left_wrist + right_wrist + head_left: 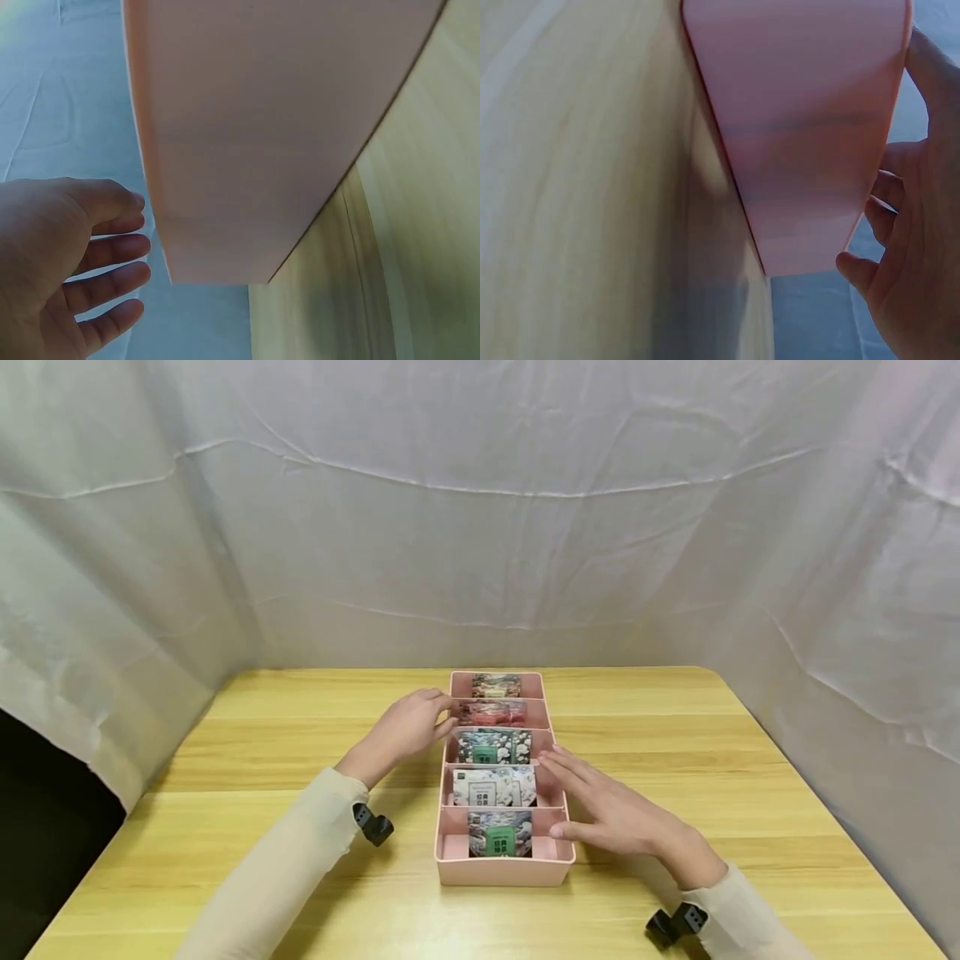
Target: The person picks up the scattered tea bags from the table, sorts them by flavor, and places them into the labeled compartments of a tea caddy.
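Observation:
A long pink divided box (504, 873) stands on the table, its compartments in one row running away from me. In the front compartment is a sachet with a green label (501, 840). Behind it come white floral sachets (493, 787), dark floral sachets with a green label (495, 747), red sachets (491, 713) and a multicoloured sachet (497, 683). My left hand (408, 728) is at the left rim beside the red sachets, its fingers loosely bent. Along the right rim, my right hand (622, 810) spreads its fingers, the thumb by the front compartment. Neither hand holds anything.
The box stands on a light wooden table (637, 710). Pale grey cloth (480, 568) hangs behind and on both sides. Small black cameras (372, 825) are strapped to both cream-sleeved wrists. A dark gap (52, 827) shows at the far left.

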`<act>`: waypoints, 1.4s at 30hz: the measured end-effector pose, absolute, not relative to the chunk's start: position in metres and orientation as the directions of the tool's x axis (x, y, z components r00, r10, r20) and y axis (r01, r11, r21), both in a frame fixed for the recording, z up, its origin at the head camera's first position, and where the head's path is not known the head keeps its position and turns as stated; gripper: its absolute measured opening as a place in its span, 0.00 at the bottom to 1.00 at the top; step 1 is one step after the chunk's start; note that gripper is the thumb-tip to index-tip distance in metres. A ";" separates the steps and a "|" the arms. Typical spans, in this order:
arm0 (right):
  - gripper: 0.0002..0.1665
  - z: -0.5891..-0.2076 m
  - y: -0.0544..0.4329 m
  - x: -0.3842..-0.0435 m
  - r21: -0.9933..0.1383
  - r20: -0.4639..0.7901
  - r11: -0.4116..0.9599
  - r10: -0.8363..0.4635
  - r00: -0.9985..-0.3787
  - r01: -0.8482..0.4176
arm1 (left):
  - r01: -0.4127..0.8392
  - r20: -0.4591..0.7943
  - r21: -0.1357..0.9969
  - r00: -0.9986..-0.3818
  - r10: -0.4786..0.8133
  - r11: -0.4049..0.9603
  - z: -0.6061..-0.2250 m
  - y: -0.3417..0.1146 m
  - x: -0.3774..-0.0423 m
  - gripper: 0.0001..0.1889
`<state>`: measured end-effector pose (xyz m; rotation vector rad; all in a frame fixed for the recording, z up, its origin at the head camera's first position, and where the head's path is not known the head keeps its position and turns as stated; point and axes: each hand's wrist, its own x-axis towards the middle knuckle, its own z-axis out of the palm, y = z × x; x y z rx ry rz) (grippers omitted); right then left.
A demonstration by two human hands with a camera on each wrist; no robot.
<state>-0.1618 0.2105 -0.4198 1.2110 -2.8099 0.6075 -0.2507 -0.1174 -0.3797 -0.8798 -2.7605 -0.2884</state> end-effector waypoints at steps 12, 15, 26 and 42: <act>0.53 -0.404 0.229 -0.172 -0.356 0.164 0.680 -0.630 -0.759 -0.641 | 0.604 0.336 0.117 -0.771 0.541 0.788 -0.376 -0.145 -0.233 0.17; 0.51 -0.401 0.235 -0.176 -0.353 0.159 0.700 -0.609 -0.777 -0.621 | 0.602 0.339 0.121 -0.773 0.537 0.790 -0.377 -0.152 -0.231 0.19; 0.47 -0.393 0.257 -0.195 -0.298 0.164 0.748 -0.573 -0.803 -0.594 | 0.556 0.327 0.169 -0.810 0.486 0.814 -0.384 -0.180 -0.226 0.26; 0.45 -0.402 0.287 -0.211 -0.285 0.133 0.822 -0.476 -0.869 -0.494 | 0.465 0.219 0.161 -0.877 0.428 0.870 -0.405 -0.223 -0.223 0.34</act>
